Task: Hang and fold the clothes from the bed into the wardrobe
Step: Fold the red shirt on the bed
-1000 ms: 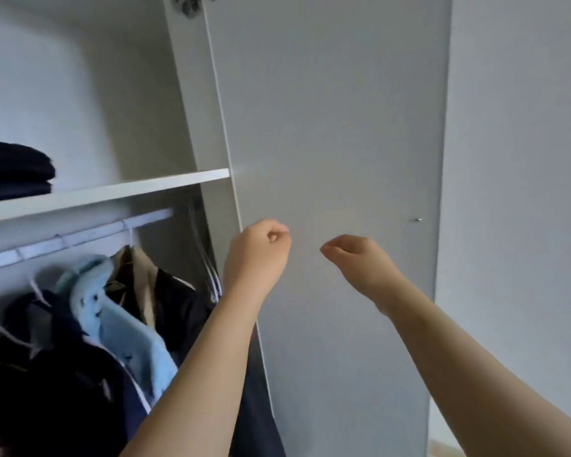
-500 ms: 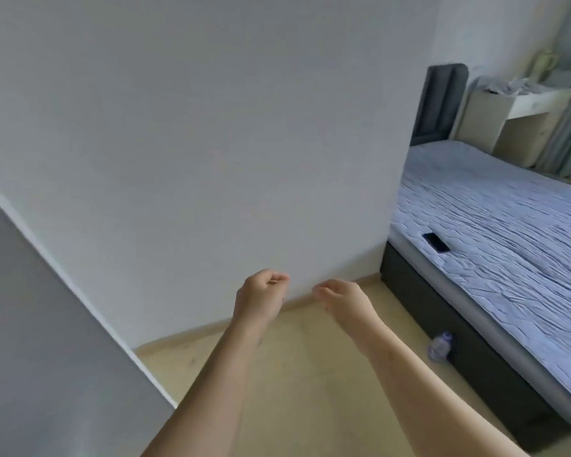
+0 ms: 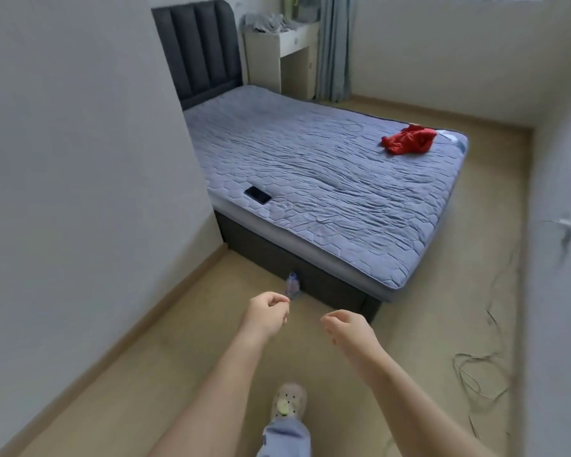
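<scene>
Red garment (image 3: pixel 408 144) at two o'clock is the only clothing on the bed (image 3: pixel 327 192), so little seems left; left hand (image 3: pixel 267 315) and right hand (image 3: pixel 350 328) show loosely curled, empty grips.

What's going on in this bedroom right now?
A person faces the bed, left hand and right hand held out, loosely curled and empty. A crumpled red garment lies near the bed's far corner, not yet picked up. A phone also lies on the bed, and a bottle stands on the floor beside it.
</scene>
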Motion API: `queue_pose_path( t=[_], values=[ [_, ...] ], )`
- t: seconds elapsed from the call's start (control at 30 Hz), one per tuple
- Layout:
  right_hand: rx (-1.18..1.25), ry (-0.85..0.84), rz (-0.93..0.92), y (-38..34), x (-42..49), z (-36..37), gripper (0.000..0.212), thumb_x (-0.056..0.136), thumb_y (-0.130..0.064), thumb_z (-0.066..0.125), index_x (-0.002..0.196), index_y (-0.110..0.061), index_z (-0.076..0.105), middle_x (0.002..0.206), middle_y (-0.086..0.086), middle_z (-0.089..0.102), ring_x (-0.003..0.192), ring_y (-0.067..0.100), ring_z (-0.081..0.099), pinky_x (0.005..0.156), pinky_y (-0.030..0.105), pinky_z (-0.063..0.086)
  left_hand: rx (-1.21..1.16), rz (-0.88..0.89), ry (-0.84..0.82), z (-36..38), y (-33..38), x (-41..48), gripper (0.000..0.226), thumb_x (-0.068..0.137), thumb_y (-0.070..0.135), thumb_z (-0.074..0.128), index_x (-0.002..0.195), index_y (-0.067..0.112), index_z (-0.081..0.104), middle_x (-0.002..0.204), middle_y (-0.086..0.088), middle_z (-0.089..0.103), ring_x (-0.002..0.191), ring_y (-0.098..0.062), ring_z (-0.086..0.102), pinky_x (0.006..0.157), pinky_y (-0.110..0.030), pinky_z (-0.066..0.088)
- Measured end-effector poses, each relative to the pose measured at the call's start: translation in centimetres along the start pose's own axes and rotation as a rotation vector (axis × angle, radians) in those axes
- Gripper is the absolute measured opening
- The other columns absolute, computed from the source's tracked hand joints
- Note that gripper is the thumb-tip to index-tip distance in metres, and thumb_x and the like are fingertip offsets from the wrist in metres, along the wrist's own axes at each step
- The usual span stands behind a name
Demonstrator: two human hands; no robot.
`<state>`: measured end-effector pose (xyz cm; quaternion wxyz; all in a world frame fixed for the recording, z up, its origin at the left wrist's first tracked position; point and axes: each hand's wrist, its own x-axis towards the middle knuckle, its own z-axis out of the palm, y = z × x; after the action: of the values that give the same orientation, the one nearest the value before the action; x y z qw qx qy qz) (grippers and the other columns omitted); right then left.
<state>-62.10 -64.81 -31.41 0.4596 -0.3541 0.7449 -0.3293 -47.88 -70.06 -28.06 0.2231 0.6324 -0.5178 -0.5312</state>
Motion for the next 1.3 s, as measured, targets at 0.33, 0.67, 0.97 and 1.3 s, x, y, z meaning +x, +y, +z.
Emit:
queue_pose_path(
  t=[0.33,0.67,0.97,1.3],
  values=[
    [0.155,0.196,0.268,2.0,12.0,-8.1,0.016,0.087,-0.021,0.051,0.078,-0.026,0.063,0.078,-0.005,0.06,0.076,0.018,0.053,0.07,0.028,0.04,0.265,0.023,-0.346,10.6,7.4,13.8,0.02,0.086,0.011,0.048,0.08,0.026,0.06,0.074,0.006,0.064,0.077,-0.013,0.06,0.058,-0.019,0.043],
    [0.352,0.399,0.379,4.0,19.6,-19.6,0.021,0.089,-0.018,0.052,0.071,-0.025,0.061,0.071,-0.009,0.059,0.064,0.01,0.05,0.053,0.021,0.032,0.36,0.003,-0.515,23.3,15.0,21.6,0.018,0.083,0.011,0.05,0.078,0.025,0.06,0.087,-0.002,0.067,0.081,-0.017,0.063,0.058,-0.021,0.042],
    [0.305,0.423,0.403,8.6,29.9,-40.1,0.024,0.09,-0.019,0.052,0.067,-0.022,0.056,0.07,-0.002,0.059,0.066,0.017,0.051,0.054,0.022,0.032,0.309,-0.028,-0.496,43.0,23.7,28.0,0.019,0.09,0.007,0.044,0.085,0.017,0.059,0.075,0.0,0.061,0.067,-0.011,0.057,0.054,-0.021,0.04],
    [0.276,0.337,0.459,9.3,38.6,-56.4,0.021,0.09,-0.017,0.047,0.071,-0.018,0.055,0.074,0.002,0.056,0.072,0.02,0.048,0.058,0.025,0.032,0.274,-0.094,-0.473,58.2,33.4,33.3,0.022,0.089,0.006,0.045,0.078,0.02,0.058,0.073,-0.001,0.061,0.066,-0.013,0.056,0.051,-0.021,0.039]
  ],
)
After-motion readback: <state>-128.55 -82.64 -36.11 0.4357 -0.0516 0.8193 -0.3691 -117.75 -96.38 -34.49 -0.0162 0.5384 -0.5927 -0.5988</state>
